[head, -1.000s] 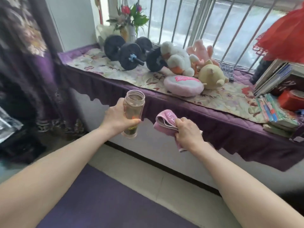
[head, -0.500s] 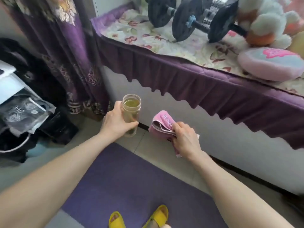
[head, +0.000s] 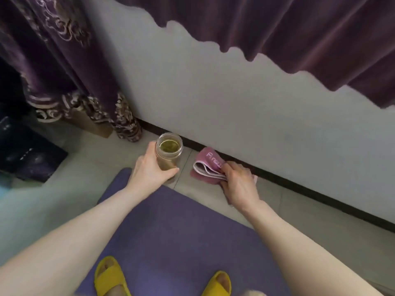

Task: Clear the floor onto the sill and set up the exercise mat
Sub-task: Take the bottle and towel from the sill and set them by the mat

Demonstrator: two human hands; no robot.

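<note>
Clear glass jar of yellowish liquid, upright, gripped by left hand low over floor tiles. Right hand clenches folded pink band, apparently touching floor beside purple mat.

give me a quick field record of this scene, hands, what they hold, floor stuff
left hand: left hand wrapped around a clear jar, upright, no lid, yellowish liquid inside
right hand: right hand gripping a folded pink band with white lettering
height: both items low, near the floor tiles; contact cannot be told
mat: purple exercise mat laid flat, its far edge just short of both items
feet: yellow slippers on the mat
backdrop: grey wall, dark baseboard, purple curtain at left, purple scalloped sill cover above
</note>
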